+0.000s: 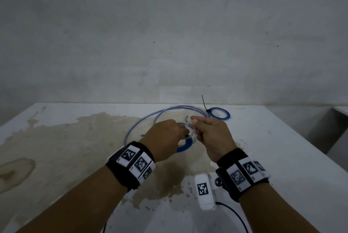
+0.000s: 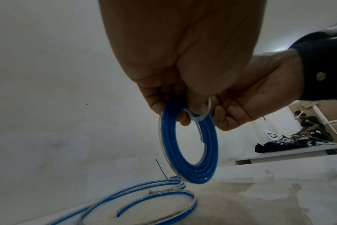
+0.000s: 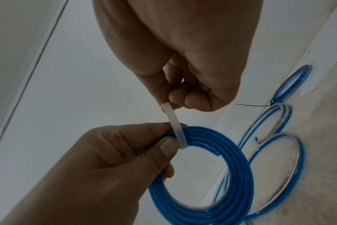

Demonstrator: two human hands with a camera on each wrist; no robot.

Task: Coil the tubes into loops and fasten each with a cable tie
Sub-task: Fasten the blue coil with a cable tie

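A blue tube wound into a tight coil [image 3: 235,164] hangs above the table. My left hand [image 3: 171,137] pinches its top between thumb and fingers. A white cable tie [image 3: 176,127] runs over the coil at that spot, and my right hand [image 3: 168,103] pinches the tie's upper end. In the head view the hands [image 1: 185,131] [image 1: 194,122] meet over the coil [image 1: 185,145]. The left wrist view has the coil [image 2: 188,146] dangling from my left hand [image 2: 188,114], the tie [image 2: 202,113] wrapped at its top.
Loose blue and clear tubes [image 1: 165,113] [image 3: 279,152] curl on the stained white table [image 1: 75,138] behind the hands. A small blue coil [image 1: 220,113] tied with a black cable tie [image 1: 204,103] lies at the back by the wall. A person [image 2: 308,126] works far right.
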